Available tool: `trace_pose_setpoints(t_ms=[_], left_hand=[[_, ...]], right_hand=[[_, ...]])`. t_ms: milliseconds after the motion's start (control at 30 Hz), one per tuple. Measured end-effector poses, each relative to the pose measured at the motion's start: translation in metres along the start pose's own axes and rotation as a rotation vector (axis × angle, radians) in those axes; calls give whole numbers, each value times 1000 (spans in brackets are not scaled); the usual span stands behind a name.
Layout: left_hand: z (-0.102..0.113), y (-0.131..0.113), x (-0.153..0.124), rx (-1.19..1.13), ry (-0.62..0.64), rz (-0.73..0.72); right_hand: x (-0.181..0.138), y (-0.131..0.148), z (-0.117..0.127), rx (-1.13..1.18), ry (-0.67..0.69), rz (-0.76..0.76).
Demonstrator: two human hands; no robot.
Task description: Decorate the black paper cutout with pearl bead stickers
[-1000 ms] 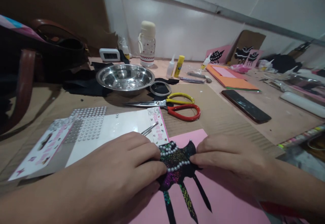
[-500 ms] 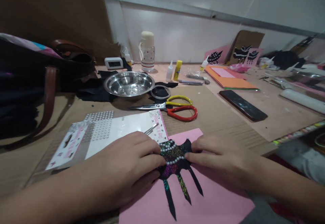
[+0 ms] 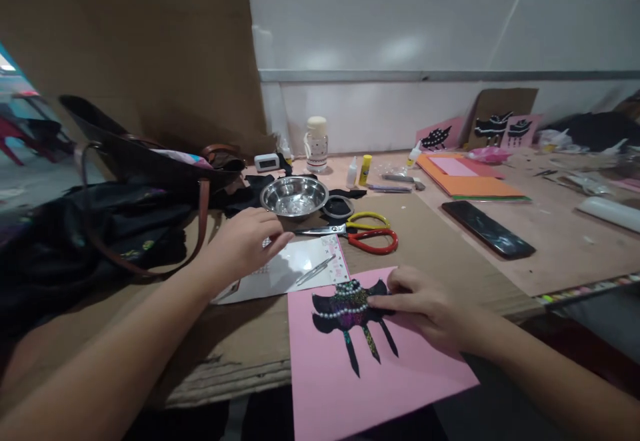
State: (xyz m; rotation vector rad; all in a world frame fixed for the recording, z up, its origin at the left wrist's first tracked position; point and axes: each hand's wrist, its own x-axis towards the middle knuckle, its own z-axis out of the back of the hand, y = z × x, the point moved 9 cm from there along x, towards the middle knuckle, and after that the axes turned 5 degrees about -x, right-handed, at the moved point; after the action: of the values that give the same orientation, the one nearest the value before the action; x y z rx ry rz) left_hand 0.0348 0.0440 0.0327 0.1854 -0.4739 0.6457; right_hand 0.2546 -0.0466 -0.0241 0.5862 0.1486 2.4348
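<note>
A black paper cutout (image 3: 327, 324) with pearl rows, glitter patches and three hanging strips lies on pink paper (image 3: 370, 394), which reaches past the table's front edge. My right hand (image 3: 425, 304) holds this paper at its right side, one finger stretched onto the cutout and the others bent. Over the left end of a pearl sticker sheet (image 3: 295, 264) my left hand (image 3: 250, 244) hovers, fingers bent and thumb apart, with nothing visible in it. Some of the pearls are hidden below that hand. Metal tweezers (image 3: 316, 270) rest on the sheet's backing.
Scissors (image 3: 373, 241) with red and yellow handles lie behind the sheet, near a steel bowl (image 3: 295, 198). A phone (image 3: 487, 228) lies to the right. Glue bottles, a glue stick (image 3: 365, 169) and a flask (image 3: 316, 144) stand behind. A dark bag (image 3: 165, 188) sits left.
My left hand has let go of the cutout and moved left and up to the pearl sheet, uncovering the cutout's left side. My right hand has stayed on the cutout. The camera view has tilted up.
</note>
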Motion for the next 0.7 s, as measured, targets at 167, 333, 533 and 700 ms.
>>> trace_pose_setpoints(t_ms=[167, 333, 533, 700], left_hand=[[-15, 16, -5, -7, 113, 58], [-25, 30, -8, -24, 214, 171], [-9, 64, -23, 146, 144, 410], [14, 80, -49, 220, -34, 683]], right_hand=[[3, -1, -5, 14, 64, -8], [-5, -11, 18, 26, -162, -84], [-17, -9, 39, -66, -418, -157], [-23, -17, 43, 39, -427, -185]])
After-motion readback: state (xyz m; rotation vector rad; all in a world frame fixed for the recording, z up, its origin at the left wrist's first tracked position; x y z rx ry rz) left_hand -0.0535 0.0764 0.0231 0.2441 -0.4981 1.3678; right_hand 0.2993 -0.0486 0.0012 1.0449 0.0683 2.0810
